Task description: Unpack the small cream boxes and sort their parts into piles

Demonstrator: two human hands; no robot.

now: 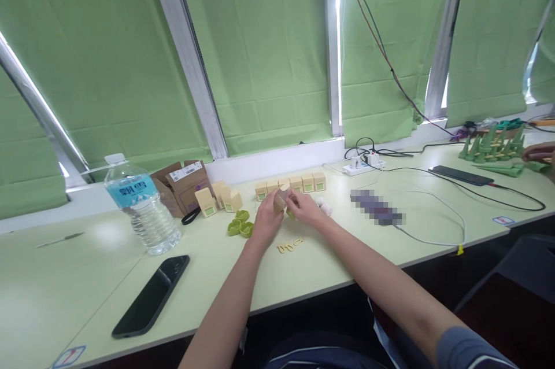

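Holding a small beige box [281,201] near the centre of the frame, the left hand [267,217] closes its fingers on the left side of the piece. The right hand [306,208] meets it from the right, its fingers drawn together at the box's edge; at this scale one cannot tell whether they pinch it or merely touch it. Beyond the hands, just above centre, stands a row of similar small boxes [308,184], each with a green square on its front; a further cluster of boxes [208,203] stands to the left. Green cup-like pieces [235,227] lie left of the left hand, and thin yellow loops [289,246] lie below the hands, toward the lower middle of the frame.

Handling (judged by appearance): the held box is probably light and fairly stiff, with flat, matt faces unlikely to slip. If it is thin-walled, hard squeezing could dent it, so opposed side faces, close to the edges, offer the safest hold. The green pieces look light and somewhat springy, best lifted by their rims. The loops appear slender and pliant; a fingertip pinch on one strand should suffice, whereas pulling could stretch them.
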